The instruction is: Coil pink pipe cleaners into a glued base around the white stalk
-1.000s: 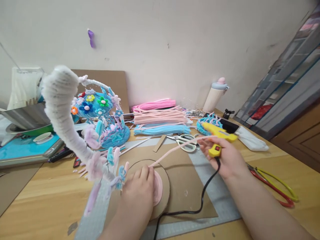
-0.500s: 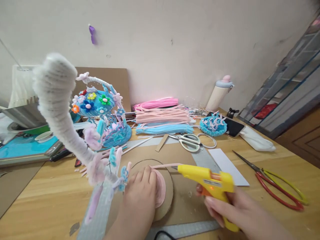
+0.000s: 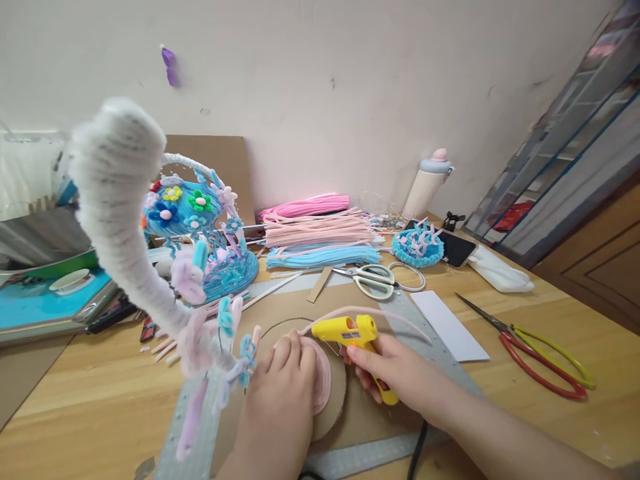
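My right hand (image 3: 373,363) is wrapped round the handle of a yellow hot glue gun (image 3: 343,330). Its nozzle points left and sits close to the fingers of my left hand (image 3: 283,380). That hand, fingers bent together and tips hidden, holds a pink pipe cleaner down on a round cardboard disc (image 3: 333,417). A flat pink pipe cleaner coil (image 3: 323,383) covers the middle of the disc, partly under my left hand. From the coil's top edge, the loose end of the pink pipe cleaner (image 3: 395,312) runs right, passing behind the glue gun.
A white wrapped stem (image 3: 123,220) with fuzzy flowers rises at left front. Behind it stands a blue flowered ornament (image 3: 193,213). Bundled pipe cleaners (image 3: 320,230), white-handled scissors (image 3: 373,280), a blue coral-like piece (image 3: 417,247), a white card (image 3: 447,327) and red-yellow shears (image 3: 540,360) lie beyond and right.
The glue gun has moved left, bringing its nozzle from along the loose pipe cleaner to its start by my left fingers. My left hand stays on the disc. The view has shifted slightly.
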The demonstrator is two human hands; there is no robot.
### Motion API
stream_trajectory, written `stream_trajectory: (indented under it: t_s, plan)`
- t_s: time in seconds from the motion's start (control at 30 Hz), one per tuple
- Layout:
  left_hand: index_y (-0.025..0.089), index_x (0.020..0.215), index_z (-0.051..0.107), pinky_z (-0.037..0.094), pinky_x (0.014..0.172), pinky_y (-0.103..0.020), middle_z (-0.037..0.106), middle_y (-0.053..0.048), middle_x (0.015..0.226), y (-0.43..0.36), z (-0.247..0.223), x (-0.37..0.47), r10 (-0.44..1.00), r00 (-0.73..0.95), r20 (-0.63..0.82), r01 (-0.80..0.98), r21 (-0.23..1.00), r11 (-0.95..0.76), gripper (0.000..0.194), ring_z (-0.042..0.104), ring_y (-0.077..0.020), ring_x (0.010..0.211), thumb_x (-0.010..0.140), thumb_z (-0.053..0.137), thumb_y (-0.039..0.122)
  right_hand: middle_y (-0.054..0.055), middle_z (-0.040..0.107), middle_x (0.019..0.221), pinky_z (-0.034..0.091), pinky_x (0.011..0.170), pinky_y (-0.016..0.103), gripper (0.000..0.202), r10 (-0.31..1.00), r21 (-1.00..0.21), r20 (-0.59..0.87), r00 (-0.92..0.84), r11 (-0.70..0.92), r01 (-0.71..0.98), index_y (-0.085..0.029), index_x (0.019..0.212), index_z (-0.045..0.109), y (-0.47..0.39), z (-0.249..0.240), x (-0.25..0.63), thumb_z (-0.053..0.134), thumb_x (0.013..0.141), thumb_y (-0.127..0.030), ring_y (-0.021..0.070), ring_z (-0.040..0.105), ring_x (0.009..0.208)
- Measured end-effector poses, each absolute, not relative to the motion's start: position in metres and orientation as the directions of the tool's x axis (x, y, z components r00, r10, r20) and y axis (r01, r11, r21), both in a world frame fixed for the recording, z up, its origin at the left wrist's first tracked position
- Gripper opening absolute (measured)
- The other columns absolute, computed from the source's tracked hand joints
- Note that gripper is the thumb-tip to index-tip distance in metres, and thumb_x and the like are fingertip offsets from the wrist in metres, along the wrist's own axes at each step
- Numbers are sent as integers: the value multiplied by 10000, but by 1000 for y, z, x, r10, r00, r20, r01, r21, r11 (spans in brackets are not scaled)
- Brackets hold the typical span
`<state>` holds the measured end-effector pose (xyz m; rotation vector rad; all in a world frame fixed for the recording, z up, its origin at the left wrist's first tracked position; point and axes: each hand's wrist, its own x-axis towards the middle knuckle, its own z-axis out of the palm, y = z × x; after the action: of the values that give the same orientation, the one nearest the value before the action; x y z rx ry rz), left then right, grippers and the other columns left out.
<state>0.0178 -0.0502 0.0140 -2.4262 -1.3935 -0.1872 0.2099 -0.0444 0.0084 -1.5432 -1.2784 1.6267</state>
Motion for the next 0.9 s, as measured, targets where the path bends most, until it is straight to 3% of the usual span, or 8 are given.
stream_trajectory:
  t_s: [0.33, 0.53, 0.73, 0.9]
  plan:
    - [163, 1165, 633, 456, 902, -384, 656, -87, 1201, -50, 19, 18, 829, 518, 212, 852, -220, -476, 368, 599, -232, 1052, 833, 490, 91, -57, 511, 564, 364, 460, 215, 457, 864, -889, -451, -222, -414, 194, -174, 892, 534, -42, 19, 210, 530, 789, -619, 96, 469, 474]
    - [165, 1128, 649, 454, 906, -373, 664, -76, 1188, -50, 18, 19, 828, 513, 225, 855, -221, -469, 347, 601, -225, 1047, 829, 491, 85, -21, 571, 764, 352, 441, 210, 446, 872, -914, -406, -275, -381, 141, -173, 890, 530, -38, 18, 208, 541, 794, -608, 63, 463, 469]
    - [174, 1097, 662, 445, 934, -386, 665, -72, 1182, -50, 18, 20, 831, 505, 233, 861, -210, -464, 340, 603, -227, 1039, 816, 495, 78, -63, 491, 528, 322, 442, 211, 447, 868, -905, -420, -266, -377, 197, -165, 871, 532, -35, 18, 204, 478, 818, -605, 82, 431, 425]
    - [163, 1154, 640, 432, 973, -415, 661, -82, 1185, -49, 19, 20, 854, 484, 191, 871, -195, -450, 399, 596, -234, 1058, 813, 473, 41, -68, 473, 539, 374, 458, 231, 434, 892, -881, -411, -186, -337, 333, -174, 944, 529, -41, 15, 209, 506, 801, -582, 112, 459, 473]
